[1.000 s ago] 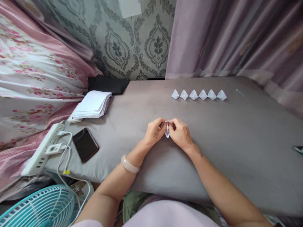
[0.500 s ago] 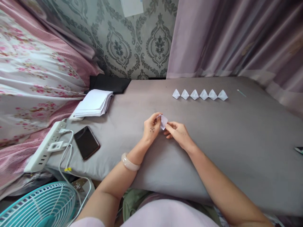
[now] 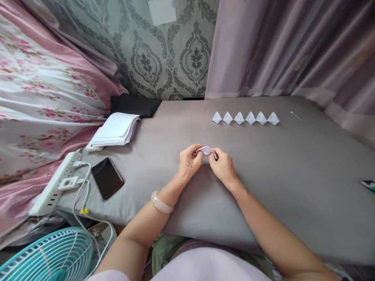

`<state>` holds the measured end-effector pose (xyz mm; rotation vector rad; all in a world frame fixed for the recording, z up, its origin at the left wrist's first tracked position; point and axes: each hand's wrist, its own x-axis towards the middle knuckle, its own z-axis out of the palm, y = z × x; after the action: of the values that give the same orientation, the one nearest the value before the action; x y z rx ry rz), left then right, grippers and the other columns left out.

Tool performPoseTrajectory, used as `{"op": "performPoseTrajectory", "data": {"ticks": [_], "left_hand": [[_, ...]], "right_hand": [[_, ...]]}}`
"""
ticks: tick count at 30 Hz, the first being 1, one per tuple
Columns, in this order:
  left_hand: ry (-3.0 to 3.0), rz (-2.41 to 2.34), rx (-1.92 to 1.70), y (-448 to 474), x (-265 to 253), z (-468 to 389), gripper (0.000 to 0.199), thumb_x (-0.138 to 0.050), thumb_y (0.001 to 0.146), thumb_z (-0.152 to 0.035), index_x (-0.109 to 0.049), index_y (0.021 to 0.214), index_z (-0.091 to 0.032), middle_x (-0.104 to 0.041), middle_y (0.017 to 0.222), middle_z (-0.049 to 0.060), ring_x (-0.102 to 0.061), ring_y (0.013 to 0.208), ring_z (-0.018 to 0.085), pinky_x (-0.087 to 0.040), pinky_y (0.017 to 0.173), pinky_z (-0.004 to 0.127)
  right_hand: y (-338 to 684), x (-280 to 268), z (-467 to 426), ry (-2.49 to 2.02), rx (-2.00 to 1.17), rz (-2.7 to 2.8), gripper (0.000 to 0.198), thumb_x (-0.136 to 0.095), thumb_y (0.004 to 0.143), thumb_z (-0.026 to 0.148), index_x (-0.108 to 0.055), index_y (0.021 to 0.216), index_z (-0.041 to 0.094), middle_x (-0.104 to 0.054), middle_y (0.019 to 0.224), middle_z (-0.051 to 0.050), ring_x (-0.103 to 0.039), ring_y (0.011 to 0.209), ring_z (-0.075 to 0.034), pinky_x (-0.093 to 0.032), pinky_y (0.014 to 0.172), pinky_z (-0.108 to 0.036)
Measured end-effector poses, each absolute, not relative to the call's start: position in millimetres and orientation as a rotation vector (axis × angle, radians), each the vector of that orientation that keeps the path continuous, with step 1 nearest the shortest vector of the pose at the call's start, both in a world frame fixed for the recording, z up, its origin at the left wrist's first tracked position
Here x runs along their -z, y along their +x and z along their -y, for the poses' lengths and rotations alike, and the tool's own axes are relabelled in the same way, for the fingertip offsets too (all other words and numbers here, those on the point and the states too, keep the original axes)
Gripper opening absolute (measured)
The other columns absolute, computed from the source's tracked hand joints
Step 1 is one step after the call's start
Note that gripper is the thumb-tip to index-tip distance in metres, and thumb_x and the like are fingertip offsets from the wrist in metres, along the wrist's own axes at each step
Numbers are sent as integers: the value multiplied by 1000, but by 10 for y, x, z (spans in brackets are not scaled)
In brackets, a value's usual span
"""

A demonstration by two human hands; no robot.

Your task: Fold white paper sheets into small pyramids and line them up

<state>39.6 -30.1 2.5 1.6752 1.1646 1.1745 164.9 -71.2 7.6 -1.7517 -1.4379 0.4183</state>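
Note:
A small folded piece of white paper is held between my two hands above the grey cloth. My left hand pinches its left end, thumb and fingers closed. At the other end, my right hand grips it with bent fingers. The paper's middle bulges up between them, and its lower side is partly hidden by my fingers. Farther back on the right stands a row of several folded white paper shapes, pointed at the top.
On the left lie a stack of white paper, a black flat item and a phone. A power strip with cables runs along the left edge. Below it stands a turquoise fan. A thin stick lies at the back right.
My right hand has shifted from the paper's lower edge to its right end. The paper has turned from upright to spread sideways between both hands. The view has tilted slightly.

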Motion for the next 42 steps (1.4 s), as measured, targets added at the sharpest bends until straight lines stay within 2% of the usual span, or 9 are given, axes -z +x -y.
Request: {"op": "performPoseTrajectory", "data": {"ticks": [6, 11, 16, 19, 24, 28, 33, 37, 42], "left_hand": [[1535, -1173, -1096, 387, -2, 285, 29, -49, 71, -12, -73, 88, -15, -73, 83, 4, -66, 74, 15, -54, 72, 25], [1191, -1122, -1018, 390, -58, 248, 21, -51, 66, -13, -70, 75, -12, -67, 67, 3, -64, 64, 16, -57, 64, 28], [1000, -1057, -958, 365, -112, 209, 21, -50, 63, -10, -68, 75, -11, -65, 65, 2, -62, 60, 14, -57, 56, 27], [945, -1108, -936, 350, -116, 188, 18, -49, 62, -8, -66, 67, -10, -63, 60, 3, -60, 56, 14, -56, 53, 25], [986, -1121, -870, 339, -105, 171, 19, -50, 66, -9, -68, 72, -10, -65, 67, 6, -61, 61, 15, -56, 55, 26], [1011, -1064, -906, 320, -99, 144, 17, -53, 72, -13, -69, 79, -12, -66, 75, 7, -62, 71, 15, -56, 65, 27], [787, -1058, -956, 252, -128, 64, 14, -51, 72, -10, -65, 77, -12, -63, 72, 7, -62, 71, 16, -57, 72, 34], [819, -1091, -899, 195, -140, 29, 14, -53, 73, -12, -66, 78, -13, -62, 70, 6, -61, 68, 16, -57, 68, 34], [744, -944, -887, 200, -142, 20, 10, -58, 76, -19, -65, 74, -11, -63, 74, 7, -62, 70, 15, -52, 64, 26]], "right_hand": [[1668, -112, 727, -1823, -355, 1548, 28, -43, 82, 19, -68, 95, 19, -73, 86, -9, -66, 77, -20, -42, 71, -27], [1681, -98, 722, -1894, -387, 1577, 28, -43, 83, 21, -70, 89, 19, -72, 78, -9, -65, 74, -21, -42, 69, -28], [1697, -78, 723, -1756, -502, 1541, 34, -46, 81, 20, -70, 105, 23, -74, 90, -4, -65, 77, -17, -45, 70, -26], [1697, -67, 729, -1698, -580, 1529, 32, -46, 80, 20, -73, 97, 23, -74, 85, -2, -65, 74, -16, -46, 68, -25], [1709, -31, 707, -1706, -645, 1516, 31, -47, 81, 21, -72, 98, 22, -74, 86, -3, -66, 76, -17, -48, 72, -27], [1735, -28, 705, -1659, -726, 1538, 35, -49, 87, 35, -65, 113, 19, -71, 75, -4, -66, 70, -18, -50, 70, -29], [1726, -93, 772, -1608, -433, 1702, 44, -58, 85, 40, -57, 125, 23, -68, 86, -3, -61, 63, -14, -49, 69, -28], [1682, -91, 816, -1568, -237, 1978, 27, -51, 91, 32, -64, 114, 28, -67, 98, -3, -63, 74, -15, -46, 67, -26], [1583, -65, 829, -1507, -195, 1963, 24, -45, 94, 27, -67, 102, 23, -69, 95, -5, -65, 85, -17, -46, 74, -26]]}}
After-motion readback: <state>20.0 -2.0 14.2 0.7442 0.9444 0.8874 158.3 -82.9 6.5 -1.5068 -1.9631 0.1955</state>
